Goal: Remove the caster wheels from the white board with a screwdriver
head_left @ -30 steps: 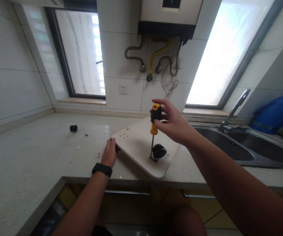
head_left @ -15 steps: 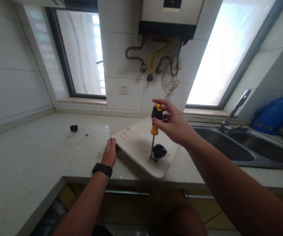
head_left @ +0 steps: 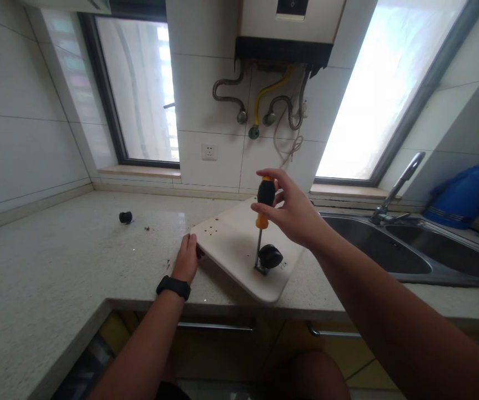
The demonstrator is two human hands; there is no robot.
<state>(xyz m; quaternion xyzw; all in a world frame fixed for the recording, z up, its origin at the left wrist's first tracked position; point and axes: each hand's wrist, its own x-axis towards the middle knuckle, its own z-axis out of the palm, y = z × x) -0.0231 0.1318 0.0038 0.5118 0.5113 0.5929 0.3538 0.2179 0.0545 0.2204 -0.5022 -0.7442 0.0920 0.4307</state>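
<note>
Speckled stone worktop [head_left: 56, 266], head view only. A pale board [head_left: 231, 244] lies flat near the front edge, left of the sink [head_left: 389, 250]. A black caster wheel [head_left: 270, 256] sits on the board's near right corner, its bracket against the board. The right hand [head_left: 292, 214] pinches a yellow-black screwdriver [head_left: 263, 204] by the handle with its fingertips; shaft upright, tip down at the caster bracket. The left hand [head_left: 186, 258], wearing a black wristband, lies flat with fingers closed on the board's left edge, pinning it. Bare screw holes show at the board's far left corner.

Step in hand, as I read it: driving a screw through the caster bracket. Next move calls for keeping the shaft upright, steady downward pressure while twisting, and the board held so it can't slide.

A second caster [head_left: 125, 217] and small dark bits, likely screws [head_left: 145, 228], lie near the back of the worktop, well apart from the board. Faucet [head_left: 398, 186] and a blue object [head_left: 464, 191] at the right.
</note>
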